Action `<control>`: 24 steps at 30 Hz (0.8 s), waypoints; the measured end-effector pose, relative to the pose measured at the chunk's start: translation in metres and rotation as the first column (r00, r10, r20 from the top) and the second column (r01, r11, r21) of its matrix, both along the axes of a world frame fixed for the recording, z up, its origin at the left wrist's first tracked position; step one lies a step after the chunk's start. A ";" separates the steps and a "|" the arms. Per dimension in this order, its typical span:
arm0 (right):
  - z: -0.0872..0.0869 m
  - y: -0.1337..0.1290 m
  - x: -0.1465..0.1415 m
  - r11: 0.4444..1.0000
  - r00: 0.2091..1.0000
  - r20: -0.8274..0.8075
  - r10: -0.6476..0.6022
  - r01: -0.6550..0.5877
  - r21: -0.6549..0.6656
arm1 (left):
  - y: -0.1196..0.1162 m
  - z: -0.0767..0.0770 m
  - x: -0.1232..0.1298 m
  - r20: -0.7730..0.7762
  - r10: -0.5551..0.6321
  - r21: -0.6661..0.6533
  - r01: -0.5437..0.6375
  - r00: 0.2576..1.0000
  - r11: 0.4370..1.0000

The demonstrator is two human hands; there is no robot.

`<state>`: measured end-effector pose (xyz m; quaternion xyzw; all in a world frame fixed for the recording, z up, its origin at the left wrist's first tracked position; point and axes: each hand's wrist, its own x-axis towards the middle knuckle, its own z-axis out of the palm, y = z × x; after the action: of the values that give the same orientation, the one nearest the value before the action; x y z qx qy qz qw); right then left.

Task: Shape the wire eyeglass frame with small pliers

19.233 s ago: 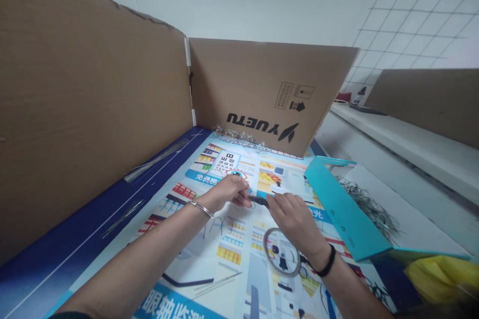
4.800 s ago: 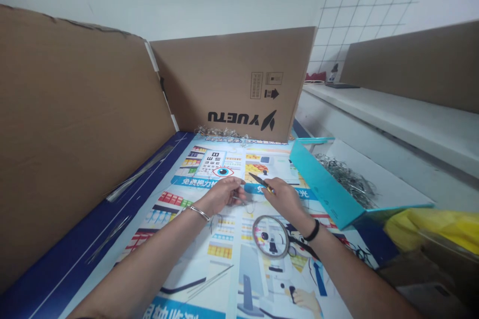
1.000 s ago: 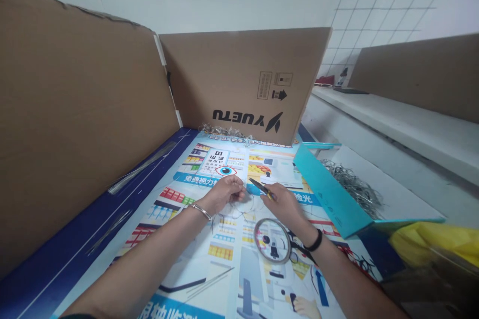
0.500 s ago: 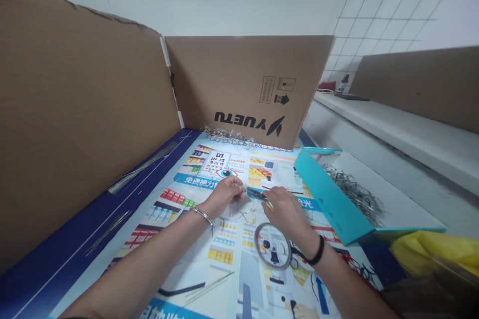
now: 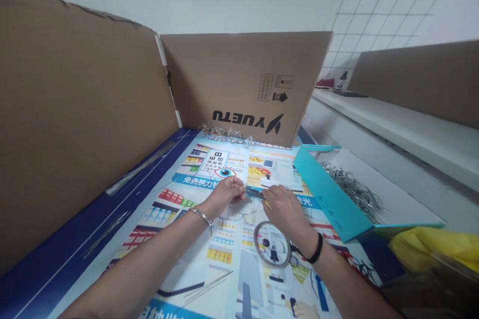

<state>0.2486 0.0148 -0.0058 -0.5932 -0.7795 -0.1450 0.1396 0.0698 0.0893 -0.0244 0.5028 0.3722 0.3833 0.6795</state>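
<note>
My left hand [image 5: 229, 192] is closed in a pinch over the middle of the printed sheet, its fingertips on something thin that looks like wire. My right hand [image 5: 285, 210] is wrapped round a pair of pliers [image 5: 255, 193] with dark jaws and a bit of yellow on the handle. The jaws point left and meet the left fingertips; what lies between them is too small to make out. Below the right hand lies a grey ring like a roll of tape [image 5: 256, 245]. Fine wire pieces [image 5: 249, 217] lie on the sheet between my wrists.
At right stands an open teal box [image 5: 329, 197] with a tangle of thin wire [image 5: 352, 190]. Straight wires [image 5: 140, 168] lie on the left edge. Cardboard panels [image 5: 228, 77] wall the left and back, with a clear crinkled heap [image 5: 224, 132] at the back one's foot. Yellow cloth [image 5: 434, 249] sits lower right.
The view has shifted slightly. Both hands keep nearly the same place and grip, with the plier jaws still at the left fingertips.
</note>
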 end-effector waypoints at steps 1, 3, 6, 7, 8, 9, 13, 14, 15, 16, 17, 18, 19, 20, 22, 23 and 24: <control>0.000 0.000 0.000 1.000 1.000 0.006 0.002 -0.002 0.001 | 0.000 0.000 0.000 0.001 -0.004 0.002 0.004 1.000 1.000; 0.000 0.000 0.000 1.000 1.000 0.020 0.008 -0.008 0.000 | 0.000 0.000 0.000 0.003 -0.007 0.003 0.007 1.000 1.000; -0.001 0.000 0.000 1.000 0.999 0.034 0.017 -0.016 -0.007 | -0.001 0.002 0.000 -0.002 0.005 0.003 -0.005 1.000 1.000; -0.001 0.000 0.000 1.000 0.999 0.034 0.015 -0.015 -0.006 | -0.001 0.003 0.001 -0.005 0.011 0.003 -0.011 1.000 1.000; -0.001 0.000 0.000 1.000 0.999 0.032 0.013 -0.013 -0.006 | -0.002 0.004 0.001 -0.006 0.015 0.003 -0.015 1.000 1.000; -0.002 0.000 0.000 1.000 1.000 0.029 0.010 -0.010 -0.005 | -0.002 0.005 0.001 -0.007 0.016 0.002 -0.016 1.000 1.000; -0.004 0.000 0.001 1.000 1.000 0.018 0.009 -0.009 -0.002 | -0.003 0.007 0.000 -0.013 0.012 -0.009 -0.012 1.000 1.000; -0.004 0.000 0.001 1.000 1.000 0.017 0.010 -0.010 0.001 | -0.002 0.008 0.000 -0.017 0.015 -0.012 -0.016 1.000 1.000; -0.004 0.001 0.001 1.000 1.000 0.018 0.011 -0.011 0.004 | -0.002 0.008 0.000 -0.018 0.017 -0.012 -0.017 1.000 1.000; -0.004 0.001 0.001 1.000 1.000 0.019 0.013 -0.013 0.006 | -0.002 0.008 0.000 -0.020 0.019 -0.013 -0.019 1.000 1.000; -0.003 0.001 0.001 1.000 1.000 0.021 0.016 -0.017 0.006 | -0.002 0.009 0.000 -0.021 0.019 -0.012 -0.019 1.000 1.000; -0.003 0.001 0.001 1.000 0.999 0.023 0.022 -0.022 0.004 | -0.002 0.009 0.000 -0.025 0.018 -0.012 -0.018 1.000 1.000; -0.002 0.001 0.001 1.000 0.999 0.028 0.027 -0.027 0.001 | -0.002 0.009 0.000 -0.033 0.017 -0.012 -0.018 0.999 1.000; -0.002 0.001 0.001 0.999 0.999 0.033 0.032 -0.032 -0.001 | -0.002 0.009 0.000 -0.043 0.017 -0.013 -0.018 0.999 1.000; -0.002 0.001 0.001 0.999 0.998 0.044 0.035 -0.035 0.003 | -0.002 0.009 -0.001 -0.055 0.017 -0.013 -0.018 0.998 1.000; -0.002 0.001 0.001 0.999 0.998 0.048 0.035 -0.035 0.008 | -0.002 0.008 -0.001 -0.056 0.014 -0.013 -0.015 0.998 1.000; -0.001 0.001 0.001 0.999 0.998 0.051 0.034 -0.034 0.015 | -0.002 0.008 -0.001 -0.058 0.011 -0.012 -0.012 0.998 1.000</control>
<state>0.2492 0.0154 -0.0073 -0.5749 -0.7915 -0.1636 0.1271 0.0689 0.0876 -0.0162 0.5073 0.3970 0.3701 0.6694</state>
